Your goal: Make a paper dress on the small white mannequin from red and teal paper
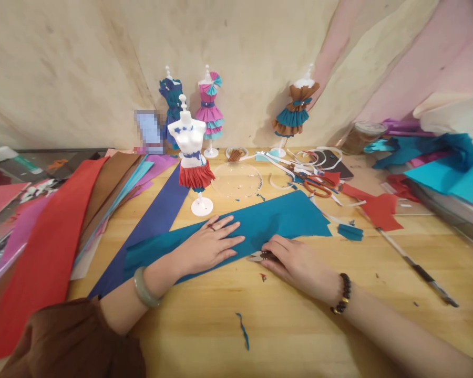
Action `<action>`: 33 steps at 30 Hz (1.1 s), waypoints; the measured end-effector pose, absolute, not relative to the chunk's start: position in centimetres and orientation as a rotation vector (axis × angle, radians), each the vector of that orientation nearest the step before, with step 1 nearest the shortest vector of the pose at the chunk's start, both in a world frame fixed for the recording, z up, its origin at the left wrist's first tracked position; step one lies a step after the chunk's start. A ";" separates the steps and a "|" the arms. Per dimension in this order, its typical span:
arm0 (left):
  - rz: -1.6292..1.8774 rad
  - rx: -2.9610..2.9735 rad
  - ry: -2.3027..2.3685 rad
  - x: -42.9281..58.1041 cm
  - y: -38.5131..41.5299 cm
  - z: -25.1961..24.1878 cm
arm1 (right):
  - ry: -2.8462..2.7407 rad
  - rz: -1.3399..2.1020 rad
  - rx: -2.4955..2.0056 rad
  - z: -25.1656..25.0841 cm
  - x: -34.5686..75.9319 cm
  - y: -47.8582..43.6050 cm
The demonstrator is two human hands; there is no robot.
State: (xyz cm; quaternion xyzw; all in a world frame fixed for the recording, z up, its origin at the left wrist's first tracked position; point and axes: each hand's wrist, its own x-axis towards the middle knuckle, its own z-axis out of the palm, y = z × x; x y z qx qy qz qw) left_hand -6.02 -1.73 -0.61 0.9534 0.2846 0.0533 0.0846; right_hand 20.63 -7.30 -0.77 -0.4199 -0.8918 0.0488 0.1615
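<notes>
One thin blue scrap (243,332) lies nearest you | your right hand (286,257) closes around a small metal-tipped tool (256,256) | your left hand (208,242), fingers spread, rests on the teal sheet (287,212) overlapping a navy strip (163,210) | red-skirted mannequin (189,140) just beyond | three dressed mannequins (209,113) near the wall (252,63)

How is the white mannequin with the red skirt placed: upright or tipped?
Upright: the mannequin stands with its round base flat on the table.

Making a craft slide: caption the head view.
Left hand flat on a teal sheet, right hand holding a pointed tool, dress form beyond.
</notes>
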 end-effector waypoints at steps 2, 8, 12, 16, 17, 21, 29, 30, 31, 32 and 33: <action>0.165 2.865 0.861 -5.9 -1.8 -0.9 | -2.559 0.152 -1.192 -0.8 20.4 -7.2; 0.168 2.908 0.856 -5.9 -1.5 -1.4 | -2.576 0.162 -1.157 -1.1 19.9 -6.8; 0.178 2.916 0.856 -6.0 -1.5 -1.7 | -2.594 0.169 -1.124 -1.0 19.7 -6.4; 0.168 2.913 0.855 -5.9 -1.5 -1.6 | -2.612 0.195 -1.099 -0.8 19.6 -6.3; 0.167 2.910 0.855 -5.9 -1.5 -1.6 | -2.614 0.199 -1.103 -0.8 19.6 -6.3; 0.165 2.897 0.855 -5.8 -1.5 -1.4 | -2.608 0.205 -1.117 -0.8 19.7 -6.3; 0.166 2.884 0.850 -5.8 -1.5 -1.4 | -2.601 0.253 -1.138 -0.8 19.6 -6.7; 0.163 2.879 0.849 -5.8 -1.5 -1.4 | -2.603 0.259 -1.142 -0.8 19.6 -6.8; 0.159 2.872 0.849 -5.8 -1.5 -1.3 | -2.604 0.263 -1.146 -0.7 19.5 -6.8; 0.153 2.865 0.849 -5.8 -1.6 -1.3 | -2.606 0.266 -1.149 -0.7 19.5 -6.9; 0.149 2.858 0.848 -5.8 -1.6 -1.2 | -2.607 0.268 -1.152 -0.6 19.4 -6.9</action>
